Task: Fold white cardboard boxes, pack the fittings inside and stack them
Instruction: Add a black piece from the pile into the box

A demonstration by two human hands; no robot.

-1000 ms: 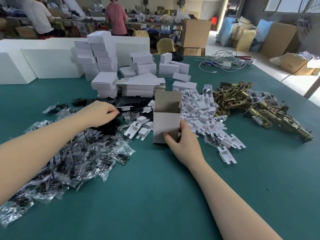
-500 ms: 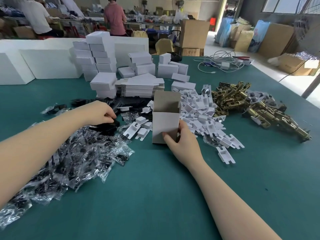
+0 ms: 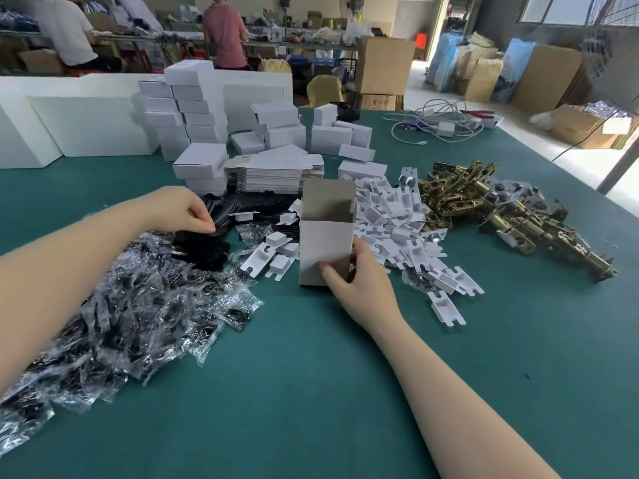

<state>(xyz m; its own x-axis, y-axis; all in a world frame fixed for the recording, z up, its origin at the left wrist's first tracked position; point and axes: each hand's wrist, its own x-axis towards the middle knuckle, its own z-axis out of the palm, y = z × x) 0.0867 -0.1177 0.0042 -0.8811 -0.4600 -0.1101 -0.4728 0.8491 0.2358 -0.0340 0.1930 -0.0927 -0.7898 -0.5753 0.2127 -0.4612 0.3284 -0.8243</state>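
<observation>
An open white cardboard box (image 3: 325, 243) stands upright on the green table (image 3: 311, 392), its top flaps raised. My right hand (image 3: 359, 288) grips its lower right corner, thumb on the front face. My left hand (image 3: 183, 209) pinches a flat black piece (image 3: 204, 233) at the top of a fanned pile of black pieces (image 3: 207, 252). White card inserts (image 3: 397, 223) lie heaped to the right of the box, a few more to its left. Brass latch fittings (image 3: 501, 212) are piled further right. Small clear bags of black screws (image 3: 131, 316) spread under my left forearm.
Flat unfolded box blanks (image 3: 276, 172) are stacked behind the open box. Closed white boxes (image 3: 193, 112) are stacked at the back left, more (image 3: 332, 138) at the back centre. White cables (image 3: 439, 122) lie far right. Two people work at benches beyond the table.
My left hand has lifted slightly from the black pile and now pinches one black piece. My right hand and the box have stayed put.
</observation>
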